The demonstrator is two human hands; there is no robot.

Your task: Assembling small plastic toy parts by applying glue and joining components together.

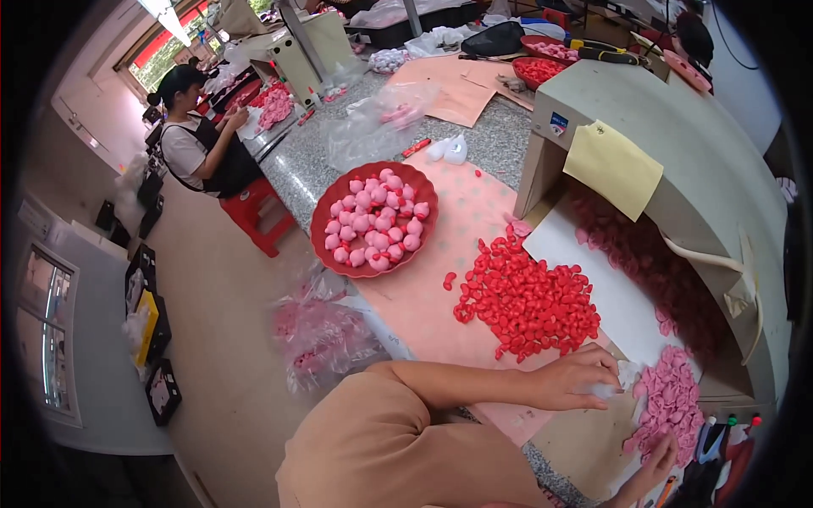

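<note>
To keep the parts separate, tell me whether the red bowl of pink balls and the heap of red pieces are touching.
Apart. The head view shows pink sheet between the red bowl and the heap of red pieces.

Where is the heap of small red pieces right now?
In the head view, the red heap lies right of centre, between the scalloped red bowl and the left hand.
</note>
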